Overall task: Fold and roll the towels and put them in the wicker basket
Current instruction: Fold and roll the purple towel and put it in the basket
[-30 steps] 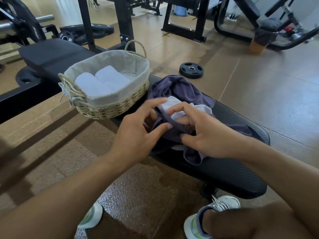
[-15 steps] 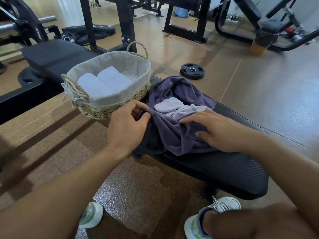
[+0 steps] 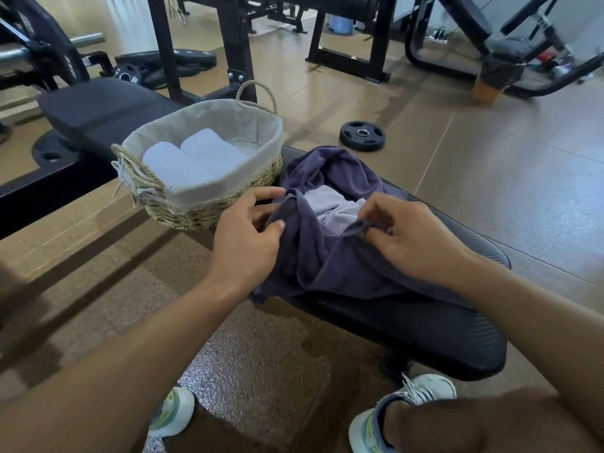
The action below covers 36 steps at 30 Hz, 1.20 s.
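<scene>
Purple towel [image 3: 330, 256] bunched on bench [image 3: 425, 325] — left hand [image 3: 243, 237], right hand [image 3: 415, 238] fingers pinching its edge.

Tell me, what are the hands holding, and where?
Both hands hold the purple towel by its upper edge: left hand grips near the basket, right hand pinches farther along.

pale towel [image 3: 330, 204] – mostly under purple towel [image 3: 327, 256] | shoes [image 3: 405, 410] – cut off
</scene>
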### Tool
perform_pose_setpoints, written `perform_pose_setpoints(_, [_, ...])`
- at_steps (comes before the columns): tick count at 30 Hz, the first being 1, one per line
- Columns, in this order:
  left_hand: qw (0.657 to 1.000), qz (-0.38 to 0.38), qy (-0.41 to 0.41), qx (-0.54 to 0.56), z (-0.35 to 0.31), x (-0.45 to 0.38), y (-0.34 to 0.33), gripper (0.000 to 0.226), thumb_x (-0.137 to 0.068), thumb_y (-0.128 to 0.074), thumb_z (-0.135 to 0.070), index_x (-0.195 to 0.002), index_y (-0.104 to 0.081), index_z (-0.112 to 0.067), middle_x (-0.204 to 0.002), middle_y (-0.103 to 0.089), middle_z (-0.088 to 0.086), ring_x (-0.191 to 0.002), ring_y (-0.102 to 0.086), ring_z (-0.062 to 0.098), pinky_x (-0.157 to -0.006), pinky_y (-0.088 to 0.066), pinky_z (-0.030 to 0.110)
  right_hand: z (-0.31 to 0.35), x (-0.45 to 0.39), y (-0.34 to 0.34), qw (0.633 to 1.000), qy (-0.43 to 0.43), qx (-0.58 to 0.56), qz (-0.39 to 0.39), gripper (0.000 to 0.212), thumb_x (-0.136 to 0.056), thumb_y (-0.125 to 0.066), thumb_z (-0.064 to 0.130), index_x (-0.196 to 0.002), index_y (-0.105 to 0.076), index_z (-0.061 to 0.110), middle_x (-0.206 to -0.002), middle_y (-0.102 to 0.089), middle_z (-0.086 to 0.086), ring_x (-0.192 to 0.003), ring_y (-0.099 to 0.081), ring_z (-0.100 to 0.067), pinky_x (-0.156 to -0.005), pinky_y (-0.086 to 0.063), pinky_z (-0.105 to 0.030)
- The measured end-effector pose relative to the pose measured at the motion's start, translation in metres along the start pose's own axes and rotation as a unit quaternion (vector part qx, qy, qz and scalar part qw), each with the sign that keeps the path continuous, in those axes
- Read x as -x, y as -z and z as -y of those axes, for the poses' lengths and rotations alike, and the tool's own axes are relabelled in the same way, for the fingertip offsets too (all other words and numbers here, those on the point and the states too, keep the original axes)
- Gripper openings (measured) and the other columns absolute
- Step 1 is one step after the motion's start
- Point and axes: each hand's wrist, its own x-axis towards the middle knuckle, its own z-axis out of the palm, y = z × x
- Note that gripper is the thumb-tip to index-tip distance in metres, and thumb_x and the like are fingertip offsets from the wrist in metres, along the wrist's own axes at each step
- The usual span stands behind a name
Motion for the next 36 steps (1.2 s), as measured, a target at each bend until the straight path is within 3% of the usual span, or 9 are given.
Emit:
perform_pose_setpoints(5, [0.993,-0.039,-0.017,0.106,-0.006,-0.001,-0.001,0.029,-0.091,-0.069,0.000,-0.106,-0.068,-0.025,-0.093,-0.080,-0.006,-0.092,-0.075,0.009,-0.084,-0.061,0.034,0.009,-0.007,-0.006,0.952,-0.125,-0.210,-0.182,0.022,-0.090,-0.069,0.009,-0.080,-0.060,0.027,-0.078,-0.069,0.007,-0.071,-0.064,-0.012,-0.074,-0.051,-0.028])
perform_pose_setpoints(10, [0.961,-0.219,-0.008,0.166,-0.008,-0.019,0.015,0.017,-0.084,-0.081,-0.015,-0.085,-0.066,-0.024,-0.080,-0.076,-0.006,-0.075,-0.072,0.007,-0.072,-0.058,0.026,0.026,-0.016,0.004,0.782,-0.190,-0.484,-0.343,0.029,-0.096,-0.056,-0.002,-0.097,-0.057,0.027,-0.081,-0.066,0.003,-0.071,-0.062,-0.008,-0.062,-0.050,-0.024])
perform_pose_setpoints(12, [0.957,-0.235,0.018,0.171,-0.003,-0.025,0.019,0.014,-0.082,-0.083,-0.021,-0.079,-0.070,-0.025,-0.076,-0.074,-0.010,-0.073,-0.068,0.003,-0.075,-0.056,0.026,0.031,-0.014,0.009,0.808,-0.180,-0.464,-0.315,0.029,-0.097,-0.055,-0.001,-0.093,-0.061,0.027,-0.083,-0.066,0.004,-0.066,-0.063,-0.004,-0.052,-0.051,-0.022])
perform_pose_setpoints(14, [0.956,-0.210,0.047,0.198,0.000,-0.024,0.017,0.010,-0.083,-0.082,-0.022,-0.077,-0.075,-0.025,-0.074,-0.075,-0.011,-0.075,-0.067,0.003,-0.078,-0.056,0.027,0.033,-0.008,0.006,0.884,-0.160,-0.385,-0.212,0.027,-0.096,-0.060,0.001,-0.086,-0.065,0.026,-0.084,-0.066,0.003,-0.067,-0.065,-0.006,-0.049,-0.058,-0.028])
perform_pose_setpoints(18, [0.973,-0.098,0.065,0.199,-0.005,-0.014,0.006,0.012,-0.090,-0.074,-0.012,-0.094,-0.077,-0.023,-0.089,-0.079,-0.007,-0.086,-0.071,0.004,-0.084,-0.056,0.024,0.031,0.004,-0.005,0.982,-0.068,-0.175,-0.014,0.015,-0.089,-0.075,0.018,-0.084,-0.067,0.029,-0.080,-0.073,0.010,-0.072,-0.070,-0.010,-0.073,-0.062,-0.041])
perform_pose_setpoints(21, [0.980,-0.020,0.036,0.196,-0.009,-0.006,0.001,0.030,-0.090,-0.070,0.002,-0.104,-0.073,-0.025,-0.101,-0.079,-0.004,-0.100,-0.073,0.009,-0.092,-0.057,0.028,0.039,0.008,-0.006,0.992,0.013,-0.110,0.055,0.007,-0.091,-0.074,0.027,-0.093,-0.068,0.030,-0.085,-0.067,0.028,-0.080,-0.069,0.001,-0.073,-0.050,-0.016])
perform_pose_setpoints(28, [0.975,0.025,0.035,0.220,-0.012,0.008,-0.003,0.011,-0.078,-0.079,-0.020,-0.083,-0.070,-0.016,-0.081,-0.078,0.003,-0.076,-0.071,0.012,-0.084,-0.057,0.041,0.046,0.010,-0.004,0.989,0.073,-0.126,0.041,0.008,-0.095,-0.069,0.019,-0.100,-0.073,0.025,-0.089,-0.070,0.020,-0.088,-0.068,0.001,-0.075,-0.046,-0.009])
perform_pose_setpoints(32, [0.980,0.059,0.027,0.190,-0.017,0.015,-0.003,0.016,-0.074,-0.078,-0.034,-0.084,-0.083,-0.022,-0.086,-0.080,0.005,-0.083,-0.072,0.014,-0.087,-0.058,0.041,0.048,0.008,-0.002,0.993,0.103,-0.059,-0.023,0.008,-0.092,-0.072,0.029,-0.099,-0.075,0.029,-0.109,-0.063,0.015,-0.110,-0.059,-0.006,-0.094,-0.042,-0.018])
perform_pose_setpoints(36, [0.980,0.099,0.012,0.173,-0.020,0.020,-0.003,0.016,-0.087,-0.071,-0.025,-0.097,-0.082,-0.018,-0.091,-0.080,0.002,-0.089,-0.075,0.013,-0.077,-0.057,0.031,0.049,0.009,-0.002,0.993,0.097,-0.059,-0.030,0.006,-0.092,-0.072,0.030,-0.098,-0.072,0.030,-0.094,-0.068,0.013,-0.097,-0.060,-0.009,-0.087,-0.049,-0.034])
